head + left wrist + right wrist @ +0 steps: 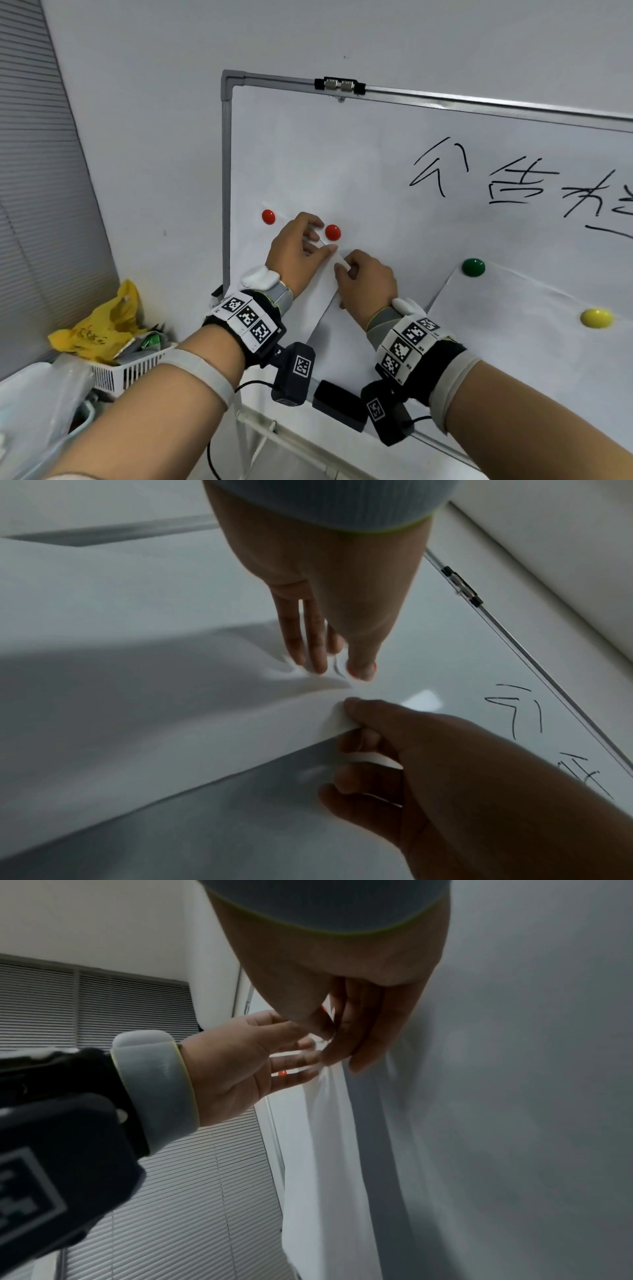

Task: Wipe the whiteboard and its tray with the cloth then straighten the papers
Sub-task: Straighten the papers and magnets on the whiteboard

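The whiteboard carries black handwriting at the upper right. A white paper hangs on it below two red magnets. My left hand presses the sheet's top with straight fingers, right beside the right-hand red magnet. My right hand pinches the paper's upper right corner, lifting a fold off the board. In the right wrist view both hands meet at that corner. The tray runs along the board's bottom edge. No cloth is in view.
A second paper hangs tilted at the right under a green magnet and a yellow magnet. A black eraser lies on the tray. At the lower left stand a white basket with a yellow bag, and window blinds.
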